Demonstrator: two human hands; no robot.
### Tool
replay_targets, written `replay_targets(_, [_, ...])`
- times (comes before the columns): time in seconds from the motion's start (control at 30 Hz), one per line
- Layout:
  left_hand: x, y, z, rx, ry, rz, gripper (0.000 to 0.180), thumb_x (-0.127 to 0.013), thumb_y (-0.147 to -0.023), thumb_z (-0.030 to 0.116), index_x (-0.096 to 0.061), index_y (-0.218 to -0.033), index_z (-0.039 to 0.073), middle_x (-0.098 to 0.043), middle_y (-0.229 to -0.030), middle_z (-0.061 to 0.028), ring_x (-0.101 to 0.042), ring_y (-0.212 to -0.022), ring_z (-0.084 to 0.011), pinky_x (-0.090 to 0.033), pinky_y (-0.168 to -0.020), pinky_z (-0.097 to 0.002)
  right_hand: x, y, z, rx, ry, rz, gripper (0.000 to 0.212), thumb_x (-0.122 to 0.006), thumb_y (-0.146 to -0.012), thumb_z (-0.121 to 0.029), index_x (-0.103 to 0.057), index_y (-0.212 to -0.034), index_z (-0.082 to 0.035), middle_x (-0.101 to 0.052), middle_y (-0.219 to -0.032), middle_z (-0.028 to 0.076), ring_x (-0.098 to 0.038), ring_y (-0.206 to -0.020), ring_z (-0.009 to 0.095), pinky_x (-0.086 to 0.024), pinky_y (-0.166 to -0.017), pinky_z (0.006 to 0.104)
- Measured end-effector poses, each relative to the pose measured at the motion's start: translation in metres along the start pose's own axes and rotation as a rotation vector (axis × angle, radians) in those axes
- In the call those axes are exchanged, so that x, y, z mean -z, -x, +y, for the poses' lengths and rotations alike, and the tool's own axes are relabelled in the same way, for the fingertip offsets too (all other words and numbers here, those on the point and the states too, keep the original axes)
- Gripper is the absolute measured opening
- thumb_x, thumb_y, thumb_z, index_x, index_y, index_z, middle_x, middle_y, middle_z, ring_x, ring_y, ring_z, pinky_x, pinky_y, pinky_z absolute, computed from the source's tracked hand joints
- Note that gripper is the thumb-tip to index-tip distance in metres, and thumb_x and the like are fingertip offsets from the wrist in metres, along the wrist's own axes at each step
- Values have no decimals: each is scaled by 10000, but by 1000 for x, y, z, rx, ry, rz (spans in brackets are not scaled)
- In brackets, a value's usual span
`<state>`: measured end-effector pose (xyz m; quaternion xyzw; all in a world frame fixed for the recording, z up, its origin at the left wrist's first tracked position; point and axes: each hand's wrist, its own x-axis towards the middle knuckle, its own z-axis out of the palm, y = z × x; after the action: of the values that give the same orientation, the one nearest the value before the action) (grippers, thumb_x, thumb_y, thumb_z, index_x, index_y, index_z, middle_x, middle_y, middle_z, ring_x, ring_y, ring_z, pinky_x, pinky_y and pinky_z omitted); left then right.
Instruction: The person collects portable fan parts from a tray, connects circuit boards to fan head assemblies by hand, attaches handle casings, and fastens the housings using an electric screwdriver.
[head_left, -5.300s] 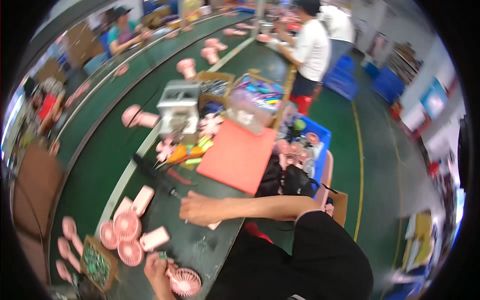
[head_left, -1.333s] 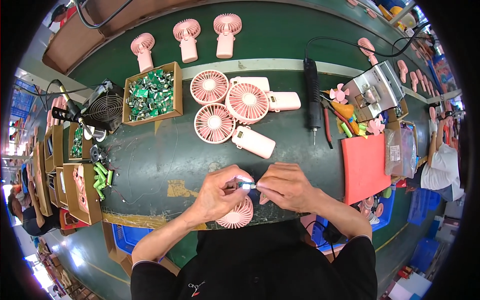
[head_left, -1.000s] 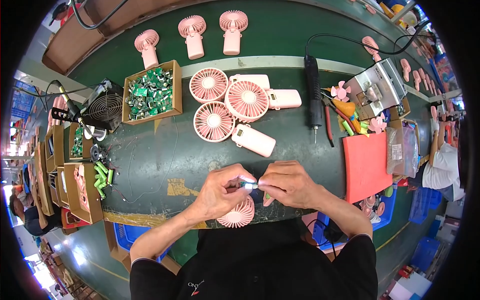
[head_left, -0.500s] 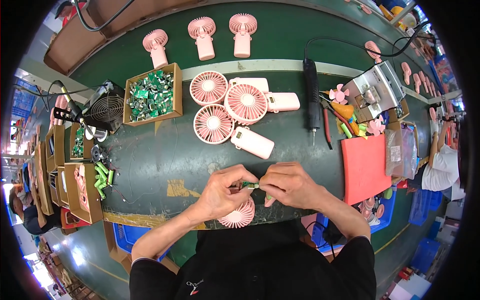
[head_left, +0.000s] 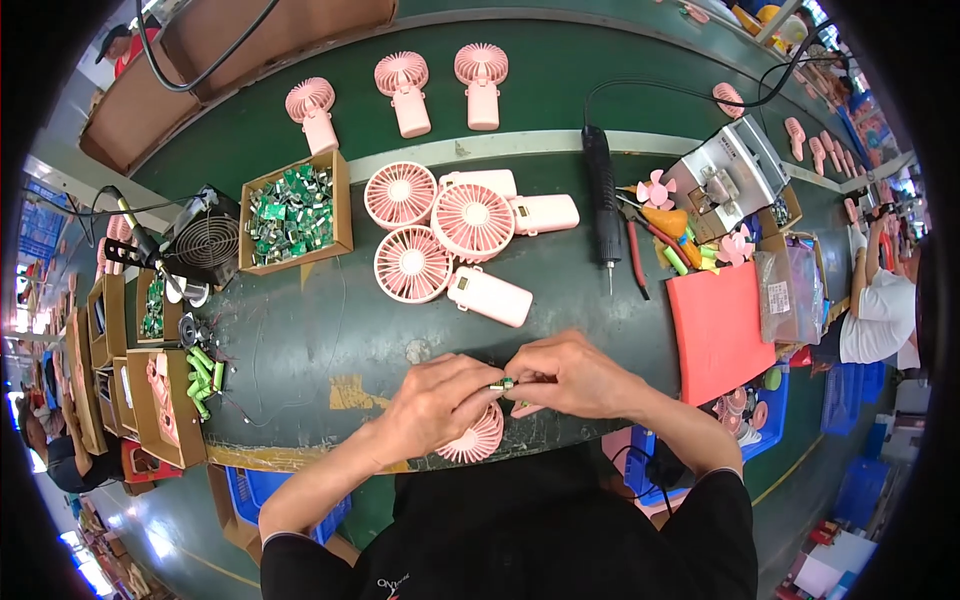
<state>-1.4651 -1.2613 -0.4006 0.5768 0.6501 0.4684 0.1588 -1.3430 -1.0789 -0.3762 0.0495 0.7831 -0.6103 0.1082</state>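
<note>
Close to the near edge of the bench, my left hand (head_left: 438, 402) pinches a small green circuit board (head_left: 503, 384). My right hand (head_left: 575, 376) is closed at the board's other end, its fingertips pressed together there. Beneath both hands lies a pink handheld fan (head_left: 473, 438), its round grille showing below my left hand. Part of its pink handle (head_left: 524, 409) peeks out under my right fingers; the rest is covered. Farther up the bench, several pink fans (head_left: 473, 222) rest overlapping in a cluster.
A cardboard box of green circuit boards (head_left: 292, 218) stands at the left, with green battery cells (head_left: 204, 382) nearer me. An electric screwdriver (head_left: 602, 195), pliers (head_left: 637, 252) and a red foam sheet (head_left: 722, 330) lie to the right. Three pink fans (head_left: 408, 95) stand along the back.
The whole view has shifted slightly, with the bench things appearing lower and more to the left. My left fingers have closed farther over the board, and both hands remain at it.
</note>
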Motion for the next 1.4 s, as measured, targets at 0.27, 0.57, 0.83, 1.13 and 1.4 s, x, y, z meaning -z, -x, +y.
replay_targets(0.27, [-5, 4, -6, -231, -151, 66, 218, -712, -692, -25, -663, -903, -36, -661, -837, -135, -655, -697, -264, -542, -615, -333, -8, 2, 1, 114, 103, 89, 103, -668, -796, -44, -639, -867, 24, -635, -754, 112, -632, -643, 238, -480, -582, 335])
replay_targets(0.57, [-5, 1, 0, -219, -171, 8, 228, -683, -693, -23, -637, -916, -18, -625, -811, -101, -618, -679, -259, -518, -627, -343, -9, 7, -3, 51, 107, 86, 103, -679, -807, -72, -618, -829, 8, -614, -695, 89, -608, -595, 200, -463, -553, 325])
replay_targets(0.83, [1, 10, 10, -37, -133, 18, 388, -770, -735, 109, -626, -1079, 1, -658, -953, -130, -644, -843, -314, -527, -743, -388, -4, 11, -6, -33, 76, 18, 158, -667, -825, -88, -572, -797, 35, -639, -681, 130, -646, -616, 185, -486, -571, 341])
replay_targets(1.13, [1, 52, 37, 153, -383, -338, 675, -745, -752, 213, -445, -1343, 84, -356, -1391, -203, -364, -1263, -409, -393, -973, -507, 20, 19, 19, -271, -122, 48, 139, -708, -824, -120, -632, -797, -7, -615, -662, -4, -526, -582, 37, -400, -503, 214])
replay_targets(1.4, [16, 80, 34, 38, -257, 144, 404, -779, -733, 122, -622, -1086, 5, -627, -1069, -165, -635, -931, -307, -533, -772, -384, -14, 27, 36, -367, -462, 129, 110, -677, -865, -100, -615, -838, -14, -609, -682, 30, -572, -579, 89, -442, -515, 223])
